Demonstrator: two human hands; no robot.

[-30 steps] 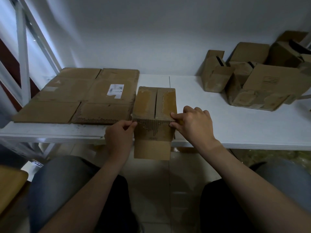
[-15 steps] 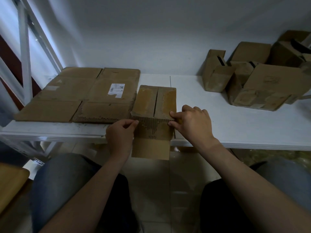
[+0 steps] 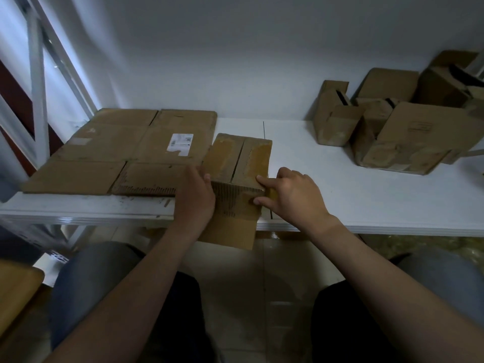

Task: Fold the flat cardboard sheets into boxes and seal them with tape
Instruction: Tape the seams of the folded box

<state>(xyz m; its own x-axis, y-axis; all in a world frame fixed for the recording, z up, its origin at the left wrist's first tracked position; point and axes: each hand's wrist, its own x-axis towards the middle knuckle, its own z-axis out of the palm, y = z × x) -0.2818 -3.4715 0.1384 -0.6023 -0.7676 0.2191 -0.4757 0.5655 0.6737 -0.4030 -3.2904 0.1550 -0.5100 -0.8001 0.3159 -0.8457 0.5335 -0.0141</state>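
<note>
Head view: the person's left hand (image 3: 195, 199) holds the near left corner of a small brown cardboard box (image 3: 239, 161). Its thumb lies on the top edge and its fingers are curled against the side. The right hand (image 3: 294, 197) pinches the near right corner, with the index finger stretched over the top and the thumb pressed on the front face. The box stands at the near edge of a white table (image 3: 366, 203). Its two top flaps are folded down and meet at a seam that runs away from the person. A front flap (image 3: 230, 233) hangs down past the table edge. Just beside the box on its left lie flat brown cardboard sheets (image 3: 110, 150), one bearing a white printed label (image 3: 180, 144). Well apart on the right, towards the back of the table, sits a heap of folded brown cardboard boxes (image 3: 408, 132), several of them tilted and leaning on one another. A white wall (image 3: 235, 53) closes the scene behind, and a white window frame (image 3: 39, 95) stands at the far left.
</note>
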